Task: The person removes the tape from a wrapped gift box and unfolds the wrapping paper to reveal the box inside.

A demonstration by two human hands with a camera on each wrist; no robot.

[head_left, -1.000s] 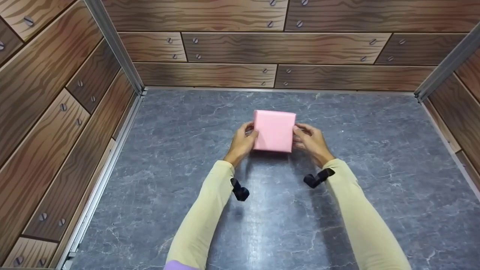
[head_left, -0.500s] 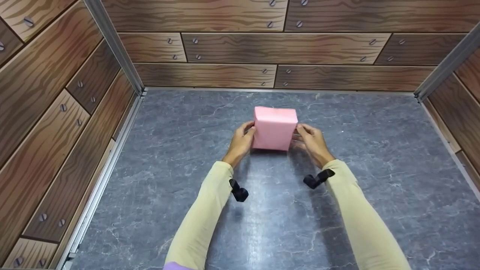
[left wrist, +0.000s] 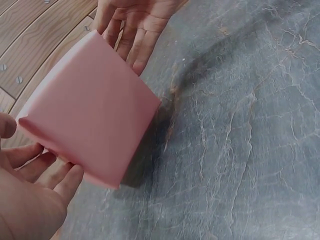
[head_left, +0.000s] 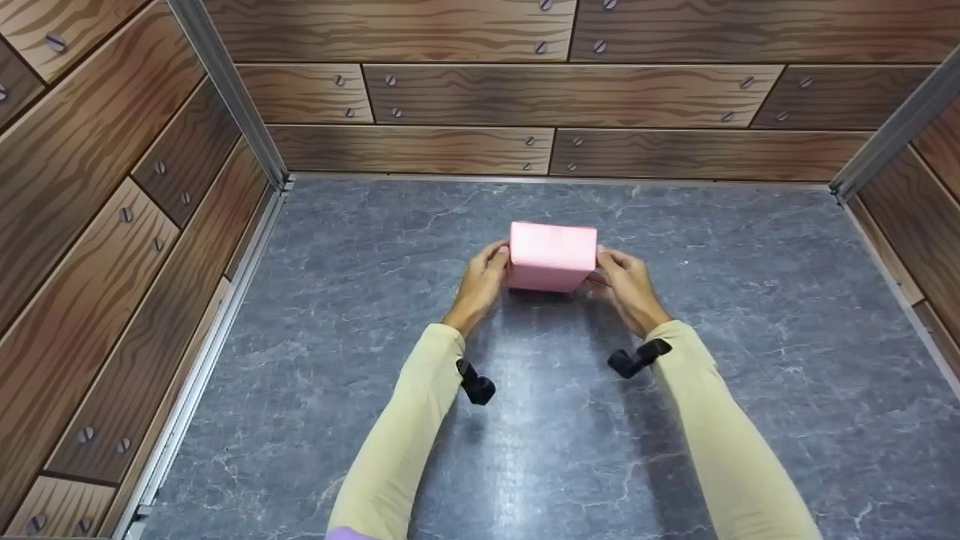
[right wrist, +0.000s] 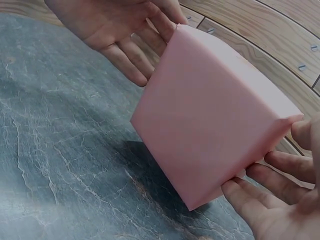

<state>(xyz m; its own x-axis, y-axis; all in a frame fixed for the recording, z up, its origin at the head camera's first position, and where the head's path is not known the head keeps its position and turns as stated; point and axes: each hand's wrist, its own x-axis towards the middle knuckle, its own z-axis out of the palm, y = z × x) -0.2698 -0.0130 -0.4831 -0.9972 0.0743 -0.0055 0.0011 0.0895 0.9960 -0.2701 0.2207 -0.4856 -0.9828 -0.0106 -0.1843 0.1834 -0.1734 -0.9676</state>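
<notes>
A plain pink box (head_left: 553, 246) stands on edge between both hands in the head view, its narrow face turned up. My left hand (head_left: 478, 285) grips its left side, thumb near the upper edge; the left wrist view shows the fingers (left wrist: 55, 172) against that side. On the opposite side my right hand (head_left: 628, 289) holds it, with thumb at the top corner and several fingers (right wrist: 280, 182) along the side in the right wrist view. The box's lower edge lies close over its own shadow; whether it touches the surface I cannot tell.
A grey marbled surface (head_left: 337, 360) spreads around the hands. Wood-patterned panels (head_left: 465, 94) wall it at the back and both sides, with metal rails (head_left: 232, 97) at the corners. A black wrist camera (head_left: 477, 382) sits on each sleeve.
The box has turned between the hands: its broad face, earlier facing up, now tips down toward the person, and the narrow face has come up on top. Both hands stay nearly in place.
</notes>
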